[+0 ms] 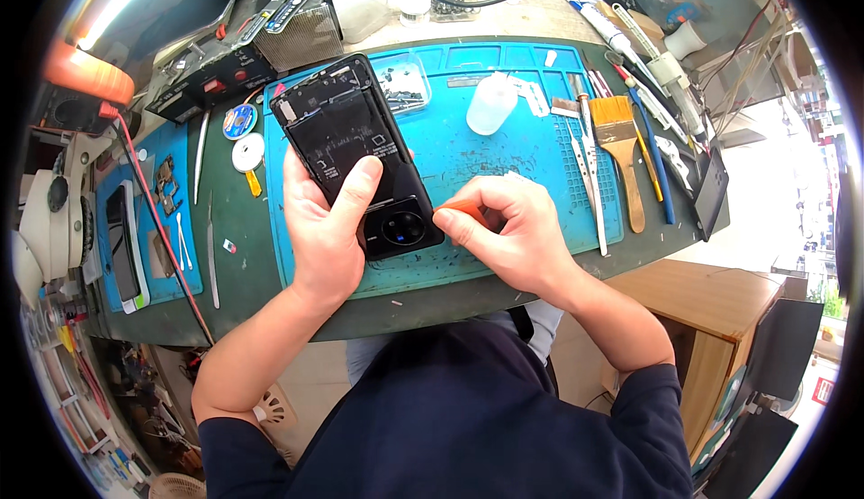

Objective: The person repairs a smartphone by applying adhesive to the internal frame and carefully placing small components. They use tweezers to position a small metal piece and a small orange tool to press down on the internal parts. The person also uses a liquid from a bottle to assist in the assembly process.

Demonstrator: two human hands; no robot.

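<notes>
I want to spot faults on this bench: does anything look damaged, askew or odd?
The black rectangular phone in the left hand has its dark inner parts bare beyond the round black camera module, so it looks partly opened. The rectangular blue mat has dark marks scattered over its middle, possibly wear.

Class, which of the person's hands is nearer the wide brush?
Right: the right hand is left of the brush, not touching; the left hand, holding the phone, is farther left.
</notes>
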